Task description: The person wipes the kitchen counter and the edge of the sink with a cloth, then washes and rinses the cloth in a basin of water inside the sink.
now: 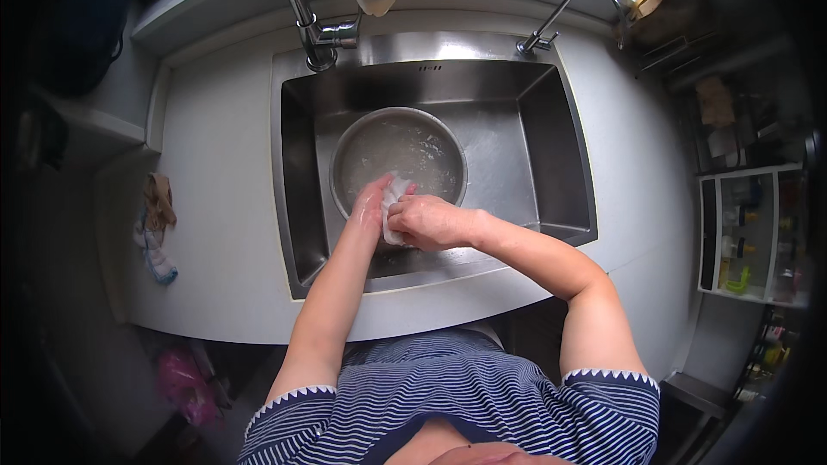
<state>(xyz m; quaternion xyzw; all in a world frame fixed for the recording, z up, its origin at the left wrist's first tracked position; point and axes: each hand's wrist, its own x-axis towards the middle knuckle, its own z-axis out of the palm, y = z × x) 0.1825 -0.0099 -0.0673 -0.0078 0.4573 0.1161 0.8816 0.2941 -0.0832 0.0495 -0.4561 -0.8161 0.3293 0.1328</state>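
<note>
A white wet cloth (pixel 395 197) is bunched between my two hands above the near rim of a round metal basin (pixel 334 174). My left hand (pixel 371 201) supports the cloth from its left side, fingers partly behind it. Across its right side, my right hand (pixel 426 221) grips the cloth with bent fingers. Cloudy water with patches of white foam (pixel 429 148) fills the basin. The basin stands in the left part of a stainless steel sink (pixel 497 142). Both hands look wet.
A tall chrome faucet (pixel 316 45) rises behind the sink at left, a slim curved tap (pixel 536 42) at right. Crumpled rags (pixel 157 226) lie on the left of the white countertop (pixel 219 206). A pink plastic bag (pixel 187 384) hangs below the counter. A glass-fronted rack (pixel 743 232) stands at right.
</note>
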